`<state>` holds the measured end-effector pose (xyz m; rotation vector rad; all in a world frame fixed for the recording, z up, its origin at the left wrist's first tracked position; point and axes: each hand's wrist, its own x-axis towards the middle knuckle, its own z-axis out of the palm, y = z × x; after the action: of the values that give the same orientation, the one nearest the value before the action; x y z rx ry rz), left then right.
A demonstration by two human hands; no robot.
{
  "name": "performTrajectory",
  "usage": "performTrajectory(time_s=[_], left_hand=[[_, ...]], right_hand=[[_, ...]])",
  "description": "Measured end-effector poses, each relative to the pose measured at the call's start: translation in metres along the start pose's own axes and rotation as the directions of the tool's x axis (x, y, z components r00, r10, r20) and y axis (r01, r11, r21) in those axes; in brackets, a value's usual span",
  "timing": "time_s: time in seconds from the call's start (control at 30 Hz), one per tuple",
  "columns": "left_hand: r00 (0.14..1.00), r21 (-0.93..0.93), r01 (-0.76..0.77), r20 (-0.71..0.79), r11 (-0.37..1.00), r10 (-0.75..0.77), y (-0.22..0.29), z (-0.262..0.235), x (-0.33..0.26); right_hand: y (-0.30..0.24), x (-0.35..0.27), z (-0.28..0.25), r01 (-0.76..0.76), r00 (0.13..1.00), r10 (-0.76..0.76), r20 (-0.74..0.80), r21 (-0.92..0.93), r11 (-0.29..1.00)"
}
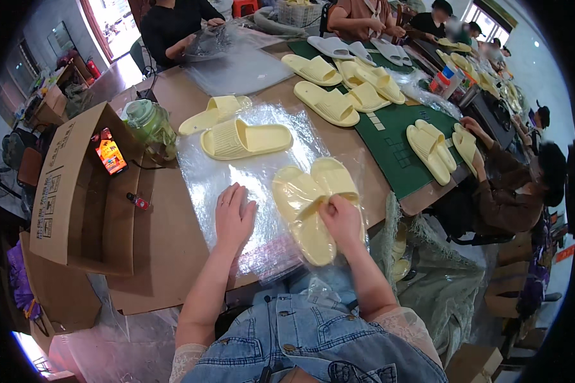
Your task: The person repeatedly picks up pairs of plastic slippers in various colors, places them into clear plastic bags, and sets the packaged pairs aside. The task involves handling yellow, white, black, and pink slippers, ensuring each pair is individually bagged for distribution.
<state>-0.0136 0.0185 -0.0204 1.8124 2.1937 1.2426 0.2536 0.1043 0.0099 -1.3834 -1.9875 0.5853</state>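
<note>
My left hand (234, 216) lies flat on a stack of clear plastic bags (201, 185), fingers stretched out and holding nothing. My right hand (341, 221) is closed on a pair of pale yellow slippers (305, 225) that sit inside a clear bag. They hang over the right part of the stack, at the table's near edge. Just beyond my left hand, a single yellow slipper (268, 137) rests on the bags, its toe strap ribbed. Behind it another yellow slipper (204, 120) lies partly hidden.
An open cardboard box (70, 185) with a phone (111, 152) against it stands left, beside a green-lidded jar (152, 127). More yellow slippers (326, 102) lie at the far right, partly on a green mat (383, 137). A co-worker (517, 185) sits right; others sit across the table.
</note>
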Motion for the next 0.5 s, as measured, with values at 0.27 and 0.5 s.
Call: performTrajectory(time_s=[0.27, 0.5], left_hand=[[0.999, 0.041, -0.036, 0.041, 0.999, 0.034, 0.007, -0.005, 0.000], [0.997, 0.048, -0.050, 0.063, 0.998, 0.047, 0.003, -0.003, 0.000]], right_hand=[[0.093, -0.058, -0.139, -0.145, 0.880, 0.126, -0.459, -0.006, 0.989], [0.185, -0.138, -0.263, -0.728, 0.685, 0.504, -0.526, -0.513, 0.455]])
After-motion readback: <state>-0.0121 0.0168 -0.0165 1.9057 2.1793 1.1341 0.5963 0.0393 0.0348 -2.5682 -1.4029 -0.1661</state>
